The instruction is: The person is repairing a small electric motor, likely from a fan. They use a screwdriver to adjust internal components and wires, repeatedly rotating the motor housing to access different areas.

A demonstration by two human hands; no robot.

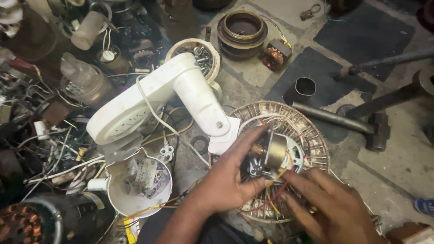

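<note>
Basically, both hands are on a small fan motor sitting at the centre of a round wire fan guard that lies flat on the concrete floor.

Left hand: comes in from bottom centre, fingers curled around the left side of the motor, thumb side up near the brass-coloured shaft end. The grip is closed on the motor body.

Right hand: comes in from bottom right, fingers spread loosely and resting on the guard just right of and below the motor, fingertips at the red and yellow wires trailing out of it. Can't tell whether it pinches a wire or only touches; not clamped on anything visible.

Around it:
- White plastic fan stand housing, elbow-shaped, lying just left of the guard, its lower end touching the guard's edge. A white cord runs across it.
- White open cup-shaped cover below the housing, crumpled paper packet inside.
- White bowl of screws and nuts behind the housing.
- Round metal motor shell at the top centre, a small copper-wound transformer just right of it.
- Dark metal cup above the guard, a steel bar beside it.
- Left side: a heap of wires, bottles and scrap parts; copper-wound stator at the bottom left.
</note>
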